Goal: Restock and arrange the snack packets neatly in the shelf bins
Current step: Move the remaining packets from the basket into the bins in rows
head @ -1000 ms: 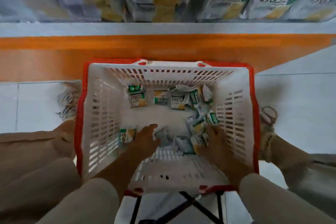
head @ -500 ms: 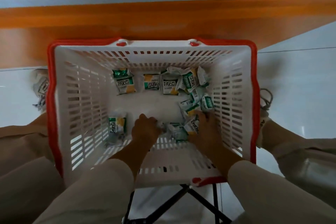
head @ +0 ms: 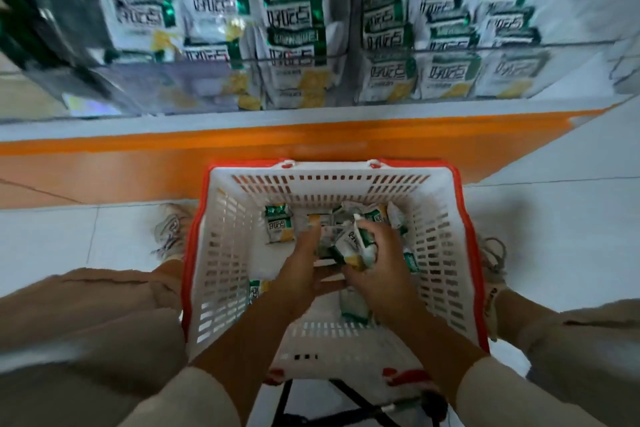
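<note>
White floor tiles run up to the orange base of the shelf. Above it the clear bins are packed with rows of the same green-and-white snack. Between your knees the basket sits on a black stand, close under the shelf. I take it that this keeps each load's trip up to the bins short.

Your right grip is curled round a bunch of several packets, held inside the basket near its middle. Your left grip lies against the left side of the bunch with its fingers fairly straight, propping it more than clasping it. Blur keeps me from saying more about it. Two hands on one bunch looks like a way to lift many slippery packets at once without dropping any.

Loose packets lie along the basket's far wall and near its front, so by my reading the restocking is not finished.
</note>
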